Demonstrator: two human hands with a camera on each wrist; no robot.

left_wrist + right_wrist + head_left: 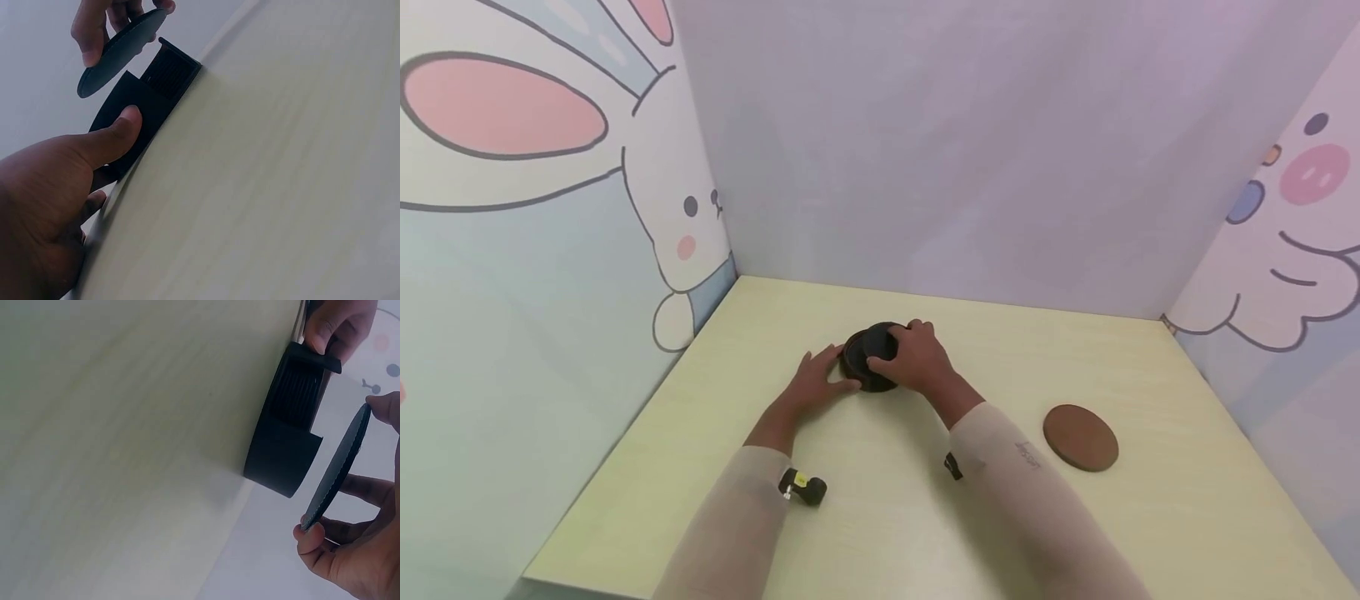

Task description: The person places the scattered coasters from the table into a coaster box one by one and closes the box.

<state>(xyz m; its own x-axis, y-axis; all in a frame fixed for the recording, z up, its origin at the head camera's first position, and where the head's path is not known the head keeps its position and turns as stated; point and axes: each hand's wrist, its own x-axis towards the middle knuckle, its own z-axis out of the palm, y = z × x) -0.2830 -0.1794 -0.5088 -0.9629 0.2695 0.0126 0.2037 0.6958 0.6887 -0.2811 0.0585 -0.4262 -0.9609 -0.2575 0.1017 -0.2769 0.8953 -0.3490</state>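
Note:
A round black coaster holder (853,365) stands on the table, with a cut-out in its side wall through which a ribbed stack (297,394) shows. My left hand (812,387) grips the holder from the left, its thumb pressed against the outer wall in the left wrist view. Just above the open top, my right hand (919,357) pinches a dark round coaster (337,469) by its edges, thumb on one side and fingers on the other. The coaster is tilted and apart from the holder (140,103). Stitching runs along its rim.
A brown round coaster (1081,437) lies flat on the pale wooden table (880,517), right of the right forearm. Cartoon-printed panels (550,317) rise at the left and right sides, and a plain pale wall (940,167) stands behind.

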